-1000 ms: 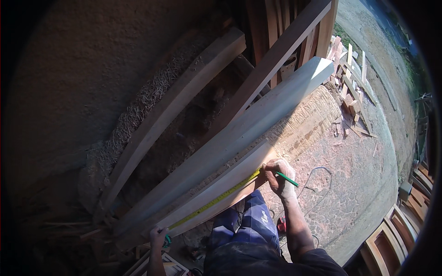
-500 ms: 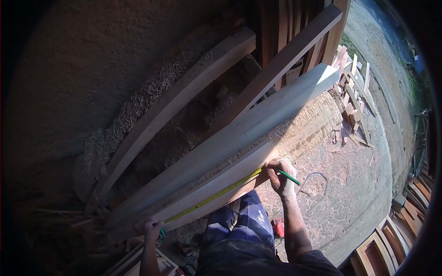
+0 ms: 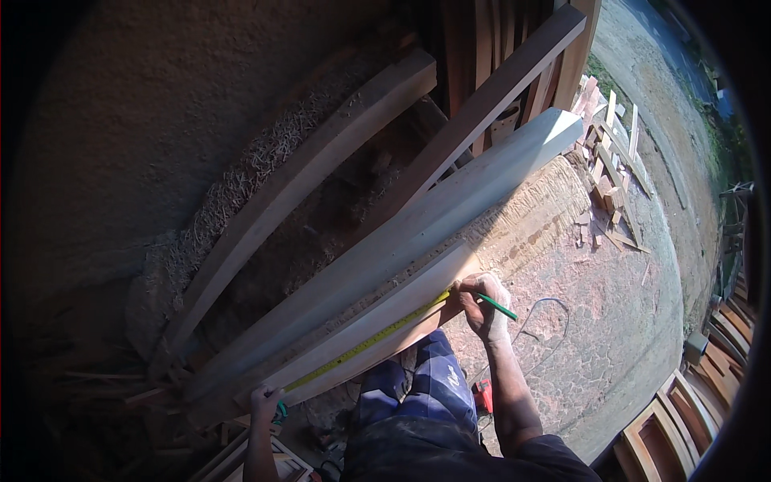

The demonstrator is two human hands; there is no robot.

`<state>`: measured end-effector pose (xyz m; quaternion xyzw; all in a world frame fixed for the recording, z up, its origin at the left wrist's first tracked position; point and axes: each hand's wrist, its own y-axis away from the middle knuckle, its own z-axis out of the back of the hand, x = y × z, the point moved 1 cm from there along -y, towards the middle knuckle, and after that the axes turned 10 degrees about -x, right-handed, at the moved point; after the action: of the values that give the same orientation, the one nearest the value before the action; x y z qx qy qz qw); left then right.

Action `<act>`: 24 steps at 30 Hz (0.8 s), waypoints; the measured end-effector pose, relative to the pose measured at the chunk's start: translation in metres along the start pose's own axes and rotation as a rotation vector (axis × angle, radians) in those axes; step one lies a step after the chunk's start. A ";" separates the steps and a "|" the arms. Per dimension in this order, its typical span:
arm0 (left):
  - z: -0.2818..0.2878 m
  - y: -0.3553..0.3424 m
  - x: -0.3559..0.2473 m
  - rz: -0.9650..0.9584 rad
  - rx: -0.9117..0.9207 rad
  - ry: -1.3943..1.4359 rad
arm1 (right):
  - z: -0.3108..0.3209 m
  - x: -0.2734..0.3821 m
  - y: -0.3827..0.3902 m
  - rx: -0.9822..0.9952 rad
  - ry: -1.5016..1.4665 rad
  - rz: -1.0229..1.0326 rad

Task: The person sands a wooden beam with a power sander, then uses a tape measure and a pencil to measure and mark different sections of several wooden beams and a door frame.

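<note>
My right hand [image 3: 482, 305] holds a green pencil [image 3: 502, 307] and is closed at the upper end of a yellow tape measure [image 3: 361, 349], on a pale board [image 3: 405, 305]. The tape runs down along the board to my left hand [image 3: 267, 400], whose fingers grip it at the lower end, beside its green case [image 3: 280, 414]. The board lies on a rough, chipped timber beam [image 3: 538, 193], next to a long pale plank [image 3: 450, 205]. The pencil's tip is hidden by my fingers.
A darker timber [image 3: 498, 88] slants behind the planks; another beam [image 3: 297, 177] lies left, near shavings [image 3: 257, 169]. Wood offcuts [image 3: 614, 185] lie upper right; wooden frames [image 3: 658, 434] stand lower right. A red tool [image 3: 483, 396] and thin cable [image 3: 554, 305] lie on the ground.
The view has shifted slightly. Both hands keep about the same places on the tape and board, with the pencil still in my right hand.
</note>
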<state>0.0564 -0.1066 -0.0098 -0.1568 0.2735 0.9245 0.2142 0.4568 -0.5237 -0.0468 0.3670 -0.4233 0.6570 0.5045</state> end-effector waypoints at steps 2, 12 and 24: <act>0.000 -0.001 0.000 0.016 -0.002 0.003 | -0.002 -0.004 0.004 -0.103 -0.106 -0.127; 0.000 0.011 0.001 0.071 -0.008 0.020 | 0.012 0.047 0.003 -0.223 -0.264 -0.279; -0.004 -0.003 0.028 0.028 -0.050 0.071 | -0.174 0.139 0.118 1.012 0.326 0.066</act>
<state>0.0345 -0.0981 -0.0251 -0.1908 0.2598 0.9279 0.1873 0.3015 -0.3297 -0.0072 0.4442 0.0194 0.8430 0.3027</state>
